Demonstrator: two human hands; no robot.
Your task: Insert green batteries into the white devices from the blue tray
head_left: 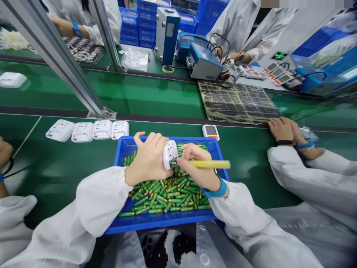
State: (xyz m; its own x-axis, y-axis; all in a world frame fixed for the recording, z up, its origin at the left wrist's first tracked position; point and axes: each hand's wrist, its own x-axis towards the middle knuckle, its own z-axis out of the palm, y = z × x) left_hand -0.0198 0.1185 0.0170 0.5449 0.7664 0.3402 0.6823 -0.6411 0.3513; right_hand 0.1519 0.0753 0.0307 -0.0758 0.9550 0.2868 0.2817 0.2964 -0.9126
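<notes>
My left hand (150, 156) is closed around a small white plastic device (169, 152), its back turned up, above a blue bin. My right hand (199, 163) pinches a slim yellow-handled tool (214, 164), whose thin tip meets the lower edge of the device. A bit of green shows at that edge, but my fingers hide the details. Below both hands, the blue bin (164, 224) holds a heap of small green batteries with gold-coloured ends (173, 195).
Several white devices (83, 132) lie in a row left of the bin. One with a screen (211, 131) lies beyond it. Past a black rail are a green belt (145, 91) and a dark taped board (237, 101). A co-worker's hands (284, 130) rest at right; a metal post (67, 56) stands left.
</notes>
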